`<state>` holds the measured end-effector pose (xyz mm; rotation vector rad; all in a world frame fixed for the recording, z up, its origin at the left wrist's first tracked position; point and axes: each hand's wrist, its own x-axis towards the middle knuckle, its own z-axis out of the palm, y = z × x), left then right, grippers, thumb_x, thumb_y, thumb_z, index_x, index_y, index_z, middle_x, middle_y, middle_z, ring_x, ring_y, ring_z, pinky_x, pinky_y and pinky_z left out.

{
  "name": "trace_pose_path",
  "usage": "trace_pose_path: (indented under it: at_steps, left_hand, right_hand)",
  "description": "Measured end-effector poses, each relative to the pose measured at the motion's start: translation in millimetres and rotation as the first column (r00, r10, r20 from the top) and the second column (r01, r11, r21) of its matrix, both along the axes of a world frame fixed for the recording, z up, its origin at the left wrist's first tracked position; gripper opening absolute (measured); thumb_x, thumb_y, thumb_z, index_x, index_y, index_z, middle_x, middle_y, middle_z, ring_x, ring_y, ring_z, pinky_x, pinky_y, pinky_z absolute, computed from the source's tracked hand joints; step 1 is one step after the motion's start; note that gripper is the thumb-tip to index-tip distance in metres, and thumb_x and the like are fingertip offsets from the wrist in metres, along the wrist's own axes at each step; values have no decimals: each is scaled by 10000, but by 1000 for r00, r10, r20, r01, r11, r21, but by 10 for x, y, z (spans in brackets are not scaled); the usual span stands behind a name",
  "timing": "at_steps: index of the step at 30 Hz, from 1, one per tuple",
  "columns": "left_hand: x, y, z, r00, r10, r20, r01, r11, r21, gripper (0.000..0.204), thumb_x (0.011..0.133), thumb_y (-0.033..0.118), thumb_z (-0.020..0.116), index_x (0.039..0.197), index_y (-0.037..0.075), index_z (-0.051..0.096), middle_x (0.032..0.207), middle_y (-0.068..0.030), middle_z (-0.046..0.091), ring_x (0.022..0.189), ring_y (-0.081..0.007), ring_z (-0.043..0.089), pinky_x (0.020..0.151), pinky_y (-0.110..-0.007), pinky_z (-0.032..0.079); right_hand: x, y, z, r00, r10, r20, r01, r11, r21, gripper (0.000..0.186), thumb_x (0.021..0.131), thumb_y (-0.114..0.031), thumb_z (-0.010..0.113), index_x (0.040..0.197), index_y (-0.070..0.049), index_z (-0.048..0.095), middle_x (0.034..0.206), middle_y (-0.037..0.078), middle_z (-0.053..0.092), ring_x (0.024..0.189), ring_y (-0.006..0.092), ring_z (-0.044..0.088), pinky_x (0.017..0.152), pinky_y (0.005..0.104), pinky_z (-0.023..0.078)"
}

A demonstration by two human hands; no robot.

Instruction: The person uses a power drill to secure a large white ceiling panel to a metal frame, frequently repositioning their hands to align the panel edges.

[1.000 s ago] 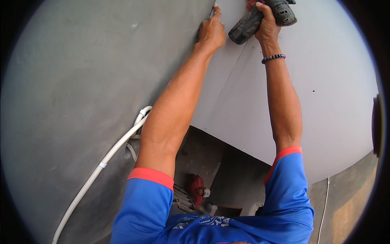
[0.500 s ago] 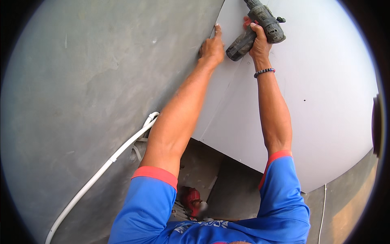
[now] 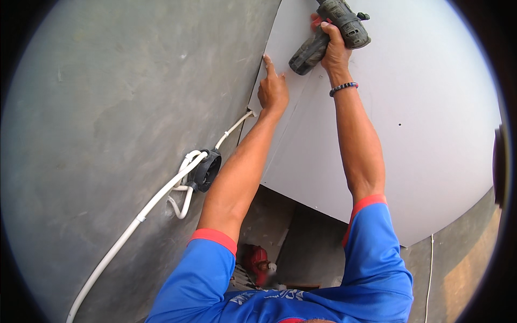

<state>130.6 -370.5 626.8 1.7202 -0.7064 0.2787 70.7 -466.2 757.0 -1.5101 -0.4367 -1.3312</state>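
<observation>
My right hand (image 3: 336, 49) is wrapped round the grip of a dark, dusty cordless drill (image 3: 347, 24). The drill points up and away, and the top edge of the view cuts off its front end. Lower and to the left, my left hand (image 3: 274, 91) has its index finger stretched out, the fingertip at the left edge of a large pale panel (image 3: 431, 145). Its other fingers look partly curled and are mostly hidden, and I make out nothing held there. A faint line runs down the panel between my hands.
A grey wall (image 3: 118, 107) borders the panel on the left. White conduit (image 3: 116, 247) climbs it to a round black box (image 3: 206, 171) beside my left forearm. Below the panel, a person in red (image 3: 256, 264) is partly visible. A thin white cable (image 3: 429, 274) hangs lower right.
My left hand has slid down and left along the panel's edge. The drill, in my right hand, has shifted slightly up and left. The black box has come out from behind my left arm.
</observation>
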Motion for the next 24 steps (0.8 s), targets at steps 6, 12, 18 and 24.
trace_pose_path:
  at_steps: [6, 12, 18, 24]
  left_hand:
    - [-16, 12, 17, 999, -52, -12, 52, 998, -30, 723, 926, 178, 606, 1512, 38, 207, 896, -268, 678, 890, -431, 663, 789, -486, 514]
    - [63, 84, -21, 999, -20, 32, 19, 1000, 22, 710, 950, 159, 578, 1522, 70, 167, 882, -230, 692, 832, -393, 683, 756, -481, 541]
    - [-146, 170, -491, 995, -98, 30, 100, 993, -67, 533, 926, 164, 604, 1407, 42, 411, 873, -238, 685, 797, -378, 684, 746, -450, 527]
    - [-305, 314, -3088, 549, -246, -799, -59, 942, -330, 159, 947, 175, 609, 1000, 27, 591, 744, -73, 612, 522, -161, 536, 454, -301, 426]
  right_hand:
    - [18, -114, -6, 998, -67, -3, 67, 989, 135, 297, 793, -143, 664, 1054, -2, 645, 961, 71, 671, 860, 174, 621, 791, 301, 505]
    - [79, 51, -3, 999, -38, 11, 37, 994, 105, 317, 780, -157, 685, 1046, 12, 645, 973, 77, 669, 890, 189, 621, 825, 317, 500]
    - [36, -90, 44, 999, 6, 42, -9, 998, 67, 250, 788, -149, 681, 981, 5, 644, 932, 72, 658, 884, 195, 620, 836, 326, 498]
    - [51, -39, 44, 1000, -6, 0, 6, 1000, 23, 190, 793, -140, 670, 925, -5, 652, 877, 55, 647, 832, 178, 601, 793, 321, 494]
